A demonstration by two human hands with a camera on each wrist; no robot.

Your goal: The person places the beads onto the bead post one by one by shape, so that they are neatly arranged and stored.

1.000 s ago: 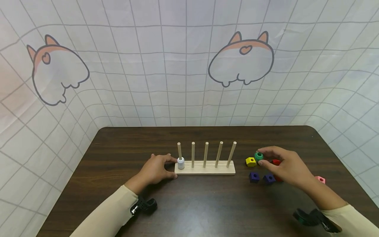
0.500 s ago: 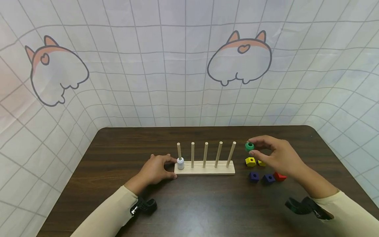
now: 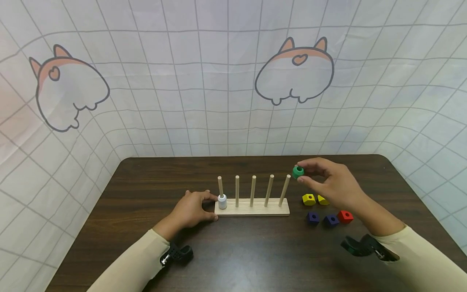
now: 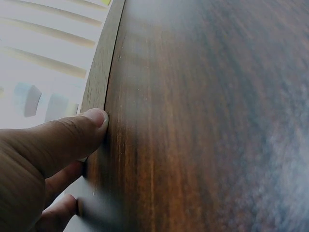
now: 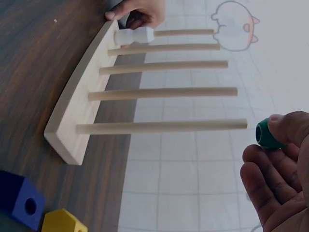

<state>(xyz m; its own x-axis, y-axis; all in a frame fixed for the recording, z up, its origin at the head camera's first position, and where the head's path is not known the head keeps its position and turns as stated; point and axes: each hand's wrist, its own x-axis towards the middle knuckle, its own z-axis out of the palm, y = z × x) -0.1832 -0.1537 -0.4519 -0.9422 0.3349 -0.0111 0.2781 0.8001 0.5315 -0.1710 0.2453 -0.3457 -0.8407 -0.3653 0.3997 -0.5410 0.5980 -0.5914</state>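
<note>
My right hand [image 3: 337,180] pinches a green bead [image 3: 298,172] between thumb and fingers. The bead is in the air just right of the rightmost peg's tip; the right wrist view shows its hole facing that peg [image 5: 164,126], a small gap apart. On the table stands a pale wooden peg stand [image 3: 251,211] with a row of upright pegs. White beads [image 3: 222,202] are stacked low on its leftmost peg. My left hand [image 3: 191,209] grips the stand's left end, with the thumb [image 4: 72,133] against the front edge in the left wrist view.
Right of the stand lie two yellow beads [image 3: 308,199], two dark blue beads [image 3: 312,218] and a red bead [image 3: 345,217]. A white gridded curtain [image 3: 182,101] hangs behind the dark wooden table [image 3: 237,251].
My right hand has lifted the green bead from among the loose beads and carried it up and left to the rightmost peg's tip. The left hand has stayed on the stand.
</note>
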